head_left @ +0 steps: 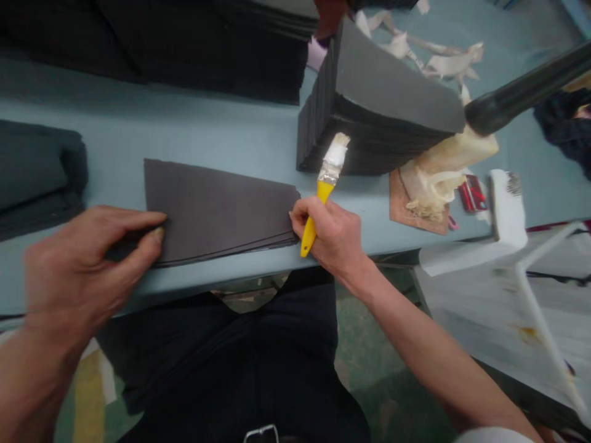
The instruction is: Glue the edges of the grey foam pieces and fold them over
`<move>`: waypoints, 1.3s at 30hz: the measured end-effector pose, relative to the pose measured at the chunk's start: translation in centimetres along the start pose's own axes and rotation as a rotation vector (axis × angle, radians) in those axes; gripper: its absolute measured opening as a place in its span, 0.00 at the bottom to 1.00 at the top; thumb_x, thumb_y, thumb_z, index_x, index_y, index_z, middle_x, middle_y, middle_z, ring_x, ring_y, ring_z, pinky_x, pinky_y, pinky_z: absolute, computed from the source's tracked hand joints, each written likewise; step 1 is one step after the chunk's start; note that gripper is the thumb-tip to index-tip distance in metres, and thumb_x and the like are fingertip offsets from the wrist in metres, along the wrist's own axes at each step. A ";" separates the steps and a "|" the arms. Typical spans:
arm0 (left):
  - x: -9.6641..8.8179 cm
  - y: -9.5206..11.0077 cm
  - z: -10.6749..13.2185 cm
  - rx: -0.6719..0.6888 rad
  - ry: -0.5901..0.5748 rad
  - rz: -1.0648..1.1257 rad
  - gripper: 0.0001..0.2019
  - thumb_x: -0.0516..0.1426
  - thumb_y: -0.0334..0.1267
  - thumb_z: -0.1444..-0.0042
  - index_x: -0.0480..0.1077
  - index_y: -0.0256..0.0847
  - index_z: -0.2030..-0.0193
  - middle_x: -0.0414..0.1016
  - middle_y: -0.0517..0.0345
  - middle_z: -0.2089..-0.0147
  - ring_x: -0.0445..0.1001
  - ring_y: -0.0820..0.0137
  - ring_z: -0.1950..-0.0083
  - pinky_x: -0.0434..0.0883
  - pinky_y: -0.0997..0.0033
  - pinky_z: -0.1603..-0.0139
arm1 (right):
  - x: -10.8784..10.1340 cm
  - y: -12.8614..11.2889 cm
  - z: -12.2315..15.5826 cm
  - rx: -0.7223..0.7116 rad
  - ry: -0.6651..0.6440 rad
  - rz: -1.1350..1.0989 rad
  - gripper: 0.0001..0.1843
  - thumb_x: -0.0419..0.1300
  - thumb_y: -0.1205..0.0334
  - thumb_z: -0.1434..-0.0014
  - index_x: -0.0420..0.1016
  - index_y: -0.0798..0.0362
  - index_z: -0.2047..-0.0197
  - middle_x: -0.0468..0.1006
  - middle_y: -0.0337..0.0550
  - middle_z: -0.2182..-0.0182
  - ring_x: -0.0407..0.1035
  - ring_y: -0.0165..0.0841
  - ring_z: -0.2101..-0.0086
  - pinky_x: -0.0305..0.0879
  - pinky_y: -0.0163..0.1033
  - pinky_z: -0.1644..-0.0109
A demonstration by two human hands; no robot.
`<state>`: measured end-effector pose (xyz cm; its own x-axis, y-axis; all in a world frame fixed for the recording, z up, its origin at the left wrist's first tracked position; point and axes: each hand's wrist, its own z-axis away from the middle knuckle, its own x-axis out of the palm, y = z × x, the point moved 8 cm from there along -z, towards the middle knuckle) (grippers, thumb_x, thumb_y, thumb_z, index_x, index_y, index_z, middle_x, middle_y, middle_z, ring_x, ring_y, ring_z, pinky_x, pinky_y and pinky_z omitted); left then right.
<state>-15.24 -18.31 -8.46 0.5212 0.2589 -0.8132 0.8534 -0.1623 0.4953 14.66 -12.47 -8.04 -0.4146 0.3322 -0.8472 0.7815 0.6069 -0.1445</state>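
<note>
Evidently the dark grey sheets (221, 212) lie along the front edge of the worktop (221, 130), slightly fanned on the near side, with the left hand's (87, 264) thumb and forefinger drawn close at their left end, though I cannot tell whether these pinch the layers. At the opposite end, the right hand (330, 231) curls its fingers around a yellow-handled brush (325, 189), bristles towards the worktop's back edge, its fingertips beside the sheets, near a tall grey stack (388, 92).
</note>
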 end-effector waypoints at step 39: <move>0.1 0.1 -0.1 0.048 0.018 0.058 0.12 0.58 0.41 0.28 0.82 0.43 0.48 0.85 0.55 0.55 0.83 0.65 0.54 0.78 0.64 0.51 | -0.5 -2.4 -1.0 -0.278 0.078 0.056 0.10 0.63 0.60 0.24 0.79 0.49 0.61 0.88 0.39 0.65 0.76 0.34 0.68 0.64 0.40 0.57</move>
<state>-15.07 -18.25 -8.47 0.5697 0.2645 -0.7781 0.8211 -0.2227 0.5255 12.52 -13.37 -6.71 -0.4171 0.4190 -0.8065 0.6512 0.7568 0.0565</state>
